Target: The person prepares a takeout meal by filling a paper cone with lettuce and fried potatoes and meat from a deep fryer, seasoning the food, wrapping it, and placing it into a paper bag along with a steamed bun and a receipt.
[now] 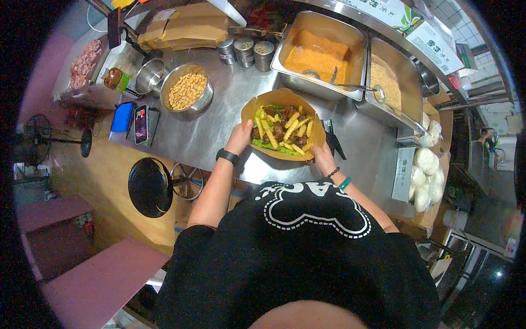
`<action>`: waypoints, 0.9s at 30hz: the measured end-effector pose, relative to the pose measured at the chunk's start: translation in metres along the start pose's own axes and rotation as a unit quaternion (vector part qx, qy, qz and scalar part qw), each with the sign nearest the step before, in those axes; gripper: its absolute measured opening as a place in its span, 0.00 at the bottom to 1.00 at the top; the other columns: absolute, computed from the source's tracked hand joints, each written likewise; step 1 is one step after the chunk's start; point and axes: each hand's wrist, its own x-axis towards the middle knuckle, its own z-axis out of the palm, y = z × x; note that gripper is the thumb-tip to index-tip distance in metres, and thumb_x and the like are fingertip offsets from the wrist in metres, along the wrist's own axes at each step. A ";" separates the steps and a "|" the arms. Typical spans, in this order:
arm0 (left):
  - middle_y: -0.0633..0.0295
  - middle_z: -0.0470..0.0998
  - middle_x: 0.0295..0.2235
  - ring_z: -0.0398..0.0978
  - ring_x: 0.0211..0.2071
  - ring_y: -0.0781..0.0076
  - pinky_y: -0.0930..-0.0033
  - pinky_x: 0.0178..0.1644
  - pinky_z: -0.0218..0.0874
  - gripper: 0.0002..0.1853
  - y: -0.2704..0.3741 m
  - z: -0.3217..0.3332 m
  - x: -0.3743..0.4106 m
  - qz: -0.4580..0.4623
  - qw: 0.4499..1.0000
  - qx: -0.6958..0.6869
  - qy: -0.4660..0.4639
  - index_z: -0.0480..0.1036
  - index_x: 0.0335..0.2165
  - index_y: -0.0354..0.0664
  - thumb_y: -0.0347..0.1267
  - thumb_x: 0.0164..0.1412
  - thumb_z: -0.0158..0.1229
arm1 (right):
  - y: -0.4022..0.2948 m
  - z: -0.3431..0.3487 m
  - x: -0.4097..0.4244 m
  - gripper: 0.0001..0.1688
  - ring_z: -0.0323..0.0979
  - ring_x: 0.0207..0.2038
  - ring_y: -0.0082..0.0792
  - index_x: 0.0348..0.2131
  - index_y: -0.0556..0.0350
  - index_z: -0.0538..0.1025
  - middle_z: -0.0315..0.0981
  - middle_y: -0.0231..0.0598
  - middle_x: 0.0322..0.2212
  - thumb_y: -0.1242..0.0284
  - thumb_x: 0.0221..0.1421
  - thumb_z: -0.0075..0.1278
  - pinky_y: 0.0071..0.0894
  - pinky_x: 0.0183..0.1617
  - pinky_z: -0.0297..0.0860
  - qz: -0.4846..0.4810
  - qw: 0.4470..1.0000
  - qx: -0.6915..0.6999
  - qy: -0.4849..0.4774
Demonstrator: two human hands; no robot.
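Between my two hands is a brown kraft-paper food tray [267, 98] with a wide flared rim. In it lie crinkle-cut fries [290, 128], dark browned meat pieces [278, 130] and green lettuce leaves [262, 144]. My left hand [240, 136] grips the tray's left side, thumb on the rim. At its lower right side, my right hand [323, 158] has hold of the rim. Both hands keep it level above the steel counter [230, 119]. Partly behind the tray's right edge lies a black flat object [337, 144], whose kind I cannot tell.
Beyond stand a steel pan of orange seasoning powder [316, 57], a pan of pale granules [386, 78], and shaker tins [245, 51]. Leftward are a steel pot of peanuts [187, 91], a phone [141, 123] and a round black stool [150, 187]. Bagged white balls [427, 177] sit right.
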 end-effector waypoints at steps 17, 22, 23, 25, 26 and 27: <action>0.42 0.72 0.32 0.69 0.36 0.50 0.60 0.39 0.57 0.26 0.044 -0.001 -0.020 -0.097 0.992 -0.008 0.076 0.66 0.36 0.27 0.44 0.59 0.37 | 0.000 -0.078 -0.017 0.39 0.59 0.47 0.51 0.50 0.55 0.57 0.59 0.57 0.45 0.68 0.38 0.55 0.42 0.49 0.60 -0.048 0.827 -0.550 0.107; 0.41 0.72 0.29 0.69 0.33 0.48 0.59 0.37 0.58 0.27 0.029 0.011 -0.017 -0.103 0.990 -0.014 0.094 0.67 0.33 0.26 0.44 0.59 0.37 | -0.094 -0.126 0.037 0.30 0.71 0.24 0.42 0.45 0.60 0.63 0.72 0.47 0.23 0.65 0.44 0.53 0.36 0.30 0.67 -0.037 0.938 -0.126 0.320; 0.41 0.72 0.28 0.69 0.32 0.48 0.59 0.36 0.58 0.27 0.040 0.011 -0.017 -0.093 0.992 -0.010 0.090 0.67 0.33 0.25 0.44 0.59 0.37 | -0.109 -0.132 0.049 0.28 0.70 0.23 0.42 0.43 0.60 0.65 0.71 0.47 0.21 0.64 0.45 0.52 0.36 0.29 0.66 -0.037 0.941 -0.121 0.314; 0.41 0.72 0.27 0.69 0.32 0.48 0.59 0.36 0.58 0.27 0.048 0.015 -0.015 -0.090 0.993 -0.001 0.079 0.67 0.32 0.25 0.44 0.59 0.37 | -0.096 -0.151 0.091 0.24 0.70 0.24 0.41 0.39 0.60 0.68 0.71 0.48 0.20 0.63 0.45 0.51 0.35 0.29 0.66 -0.066 0.916 -0.243 0.311; 0.41 0.72 0.27 0.69 0.32 0.48 0.58 0.36 0.58 0.27 0.045 0.018 -0.013 -0.101 0.992 0.000 0.072 0.67 0.31 0.25 0.43 0.59 0.37 | -0.091 -0.157 0.106 0.23 0.71 0.24 0.40 0.37 0.60 0.70 0.71 0.48 0.19 0.62 0.45 0.51 0.34 0.29 0.66 -0.080 0.899 -0.304 0.306; 0.41 0.72 0.27 0.69 0.31 0.48 0.58 0.36 0.58 0.26 0.044 0.021 -0.012 -0.112 0.991 0.002 0.067 0.67 0.31 0.25 0.43 0.59 0.37 | -0.097 -0.156 0.113 0.20 0.71 0.24 0.40 0.32 0.59 0.73 0.71 0.47 0.19 0.61 0.45 0.50 0.34 0.29 0.66 -0.126 0.876 -0.370 0.284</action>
